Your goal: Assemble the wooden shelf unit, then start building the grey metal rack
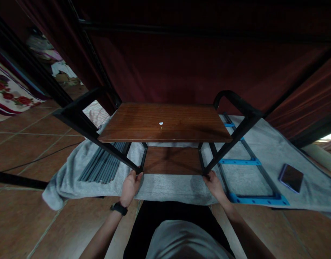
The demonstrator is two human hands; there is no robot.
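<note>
**Both hands on the front feet of the rack**

A small rack (165,124) stands on a grey blanket (168,187) spread over the tiled floor (33,144). It has a black metal frame, a wooden top board and a lower board (170,160), and it sits just inside the blanket's near edge, about midway along it. It lies straight ahead of the person. Its long axis runs from left to right, across the line of sight, so the near long edge faces the body squarely.

The left hand (130,187), with a watch (118,208) on its wrist, is closed around the foot of the front left leg where the slanted side bar comes down to the blanket. The right hand (215,184) is closed in the same way on the foot of the front right leg. The grips sit level with each other at the two near bottom corners. Neither hand is nearer to the rack than the other, and the lower board spans the gap between them.

A bundle of grey rods (103,165) lies on the blanket towards its left edge, partly under the rack's left side bar. A flat black frame with blue crosspieces (240,162) lies towards the right, just beside the right hand. A phone (290,177) rests beyond it, near the right edge. A dark red curtain (181,68) hangs behind.
</note>
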